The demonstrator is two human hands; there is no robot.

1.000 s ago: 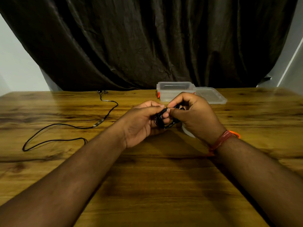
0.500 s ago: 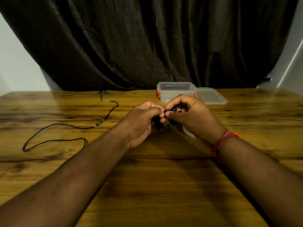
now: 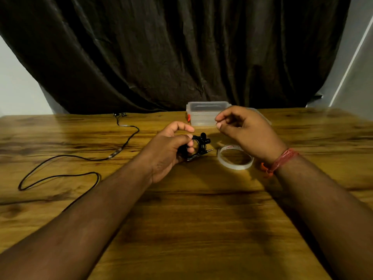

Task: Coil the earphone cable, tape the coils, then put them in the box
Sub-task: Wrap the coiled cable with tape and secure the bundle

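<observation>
1. Left hand (image 3: pixel 167 152) sits at bench centre, grip closed around the coiled earphone cable (image 3: pixel 198 146). Thumb lies across the top of the coil, fingers curl under it.
2. Coil is black and tight, with the earbuds poking out at its 12 o'clock and the jack plug sticking out at its 4 o'clock. The coil hangs just above the bench (image 3: pixel 191 219) or touches it; cannot tell which.
3. Right hand (image 3: pixel 244 130) is raised at 2 o'clock from the coil, apart from it. Fingers loosely curled, thumb and forefinger tips close together. Motion blur there; nothing visible between them, so the grip reads as released.
4. Tape roll (image 3: pixel 235 157) lies flat on the bench at 3 o'clock from the coil, just beside it, partly under the right wrist. Clear tape, with red print on the inner core.
5. Box (image 3: pixel 203 114) stands at 12 o'clock from the coil, near the bench's far edge. Clear plastic, orange latch on its left end, open top. Its lid (image 3: pixel 266 120) shows only as a sliver behind the right hand.
6. A second earphone cable (image 3: pixel 84 158) lies uncoiled on the bench at 9 o'clock, looping from the far edge toward the left forearm.
7. Red thread wristband (image 3: pixel 280 161) on the right wrist.
8. Dark curtain (image 3: pixel 181 53) hangs behind the bench.
</observation>
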